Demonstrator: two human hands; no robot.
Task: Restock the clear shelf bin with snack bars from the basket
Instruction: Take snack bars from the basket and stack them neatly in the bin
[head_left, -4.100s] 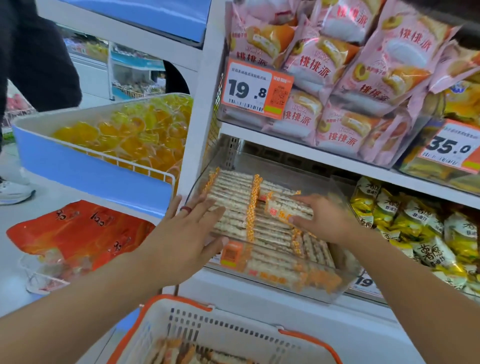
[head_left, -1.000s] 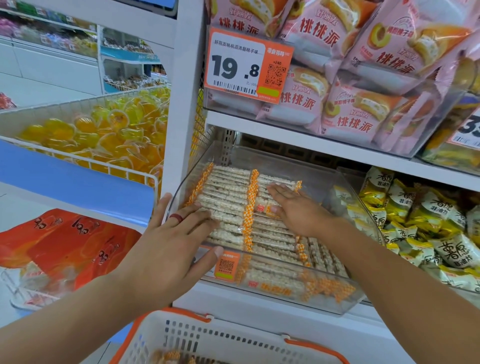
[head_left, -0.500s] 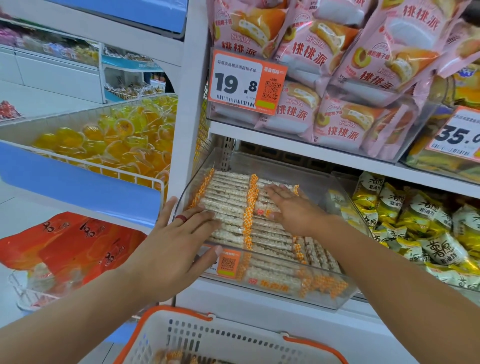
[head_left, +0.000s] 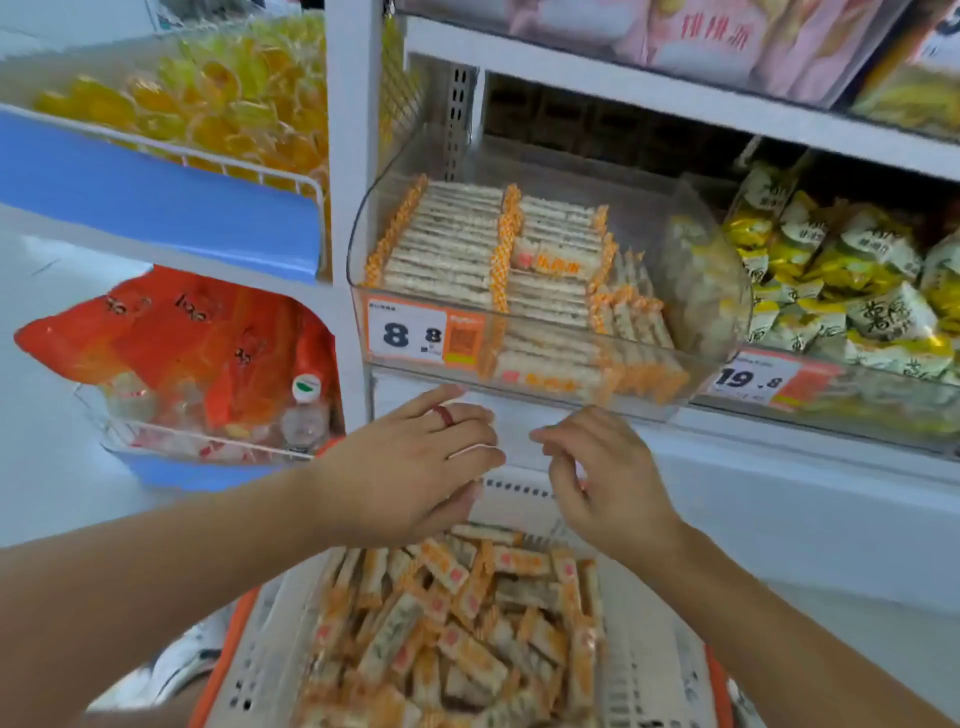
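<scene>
Both hands — left hand (head_left: 410, 467), right hand (head_left: 605, 475) — hover empty-fingered over the basket (head_left: 260, 654).

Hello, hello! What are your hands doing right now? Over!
Left hand and right hand open, empty, above the basket. Snack bars piled loose in it. Clear shelf bin part filled. Nothing in the way.

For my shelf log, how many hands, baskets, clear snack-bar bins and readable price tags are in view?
Hands: 2, left hand, right hand
Basket: 1
Clear snack-bar bin: 1
Readable price tags: 2, 8.8 tag, 19.8 tag
Total: 6
</scene>
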